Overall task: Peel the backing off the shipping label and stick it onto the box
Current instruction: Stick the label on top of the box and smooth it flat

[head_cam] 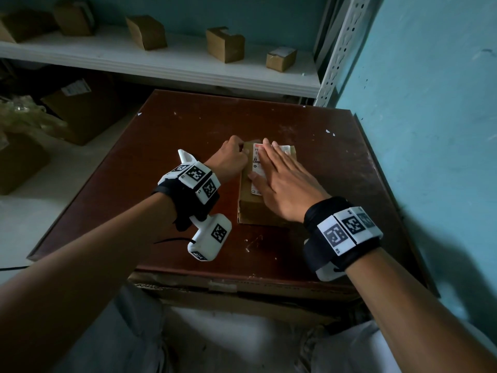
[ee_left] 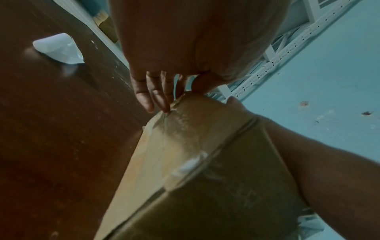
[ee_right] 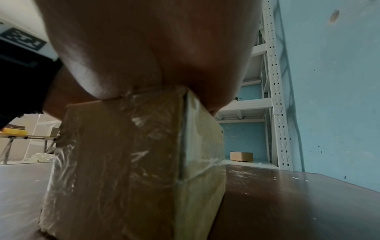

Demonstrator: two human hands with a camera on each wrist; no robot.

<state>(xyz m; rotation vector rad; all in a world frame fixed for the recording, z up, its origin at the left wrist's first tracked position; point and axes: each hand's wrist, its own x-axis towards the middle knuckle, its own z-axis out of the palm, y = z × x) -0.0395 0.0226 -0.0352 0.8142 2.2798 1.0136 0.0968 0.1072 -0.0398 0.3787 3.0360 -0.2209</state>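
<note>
A brown cardboard box (head_cam: pixel 255 208) wrapped in clear tape lies on the dark wooden table (head_cam: pixel 174 125). A white shipping label (head_cam: pixel 256 168) lies flat on its top. My right hand (head_cam: pixel 279 181) presses on the label with straight fingers, palm down, and covers most of it. My left hand (head_cam: pixel 232 160) holds the box's far left corner, its fingers (ee_left: pixel 152 95) down the side of the box (ee_left: pixel 185 162) and its thumb on the top edge. In the right wrist view the palm (ee_right: pixel 154 48) bears on the box (ee_right: pixel 123 154).
A curled white paper scrap (ee_left: pixel 57 48), perhaps the backing, lies on the table left of the box. Behind the table a white shelf (head_cam: pixel 188 68) carries several small boxes. A blue wall (head_cam: pixel 430 130) stands close on the right. Cartons (head_cam: pixel 80 111) stand on the floor at left.
</note>
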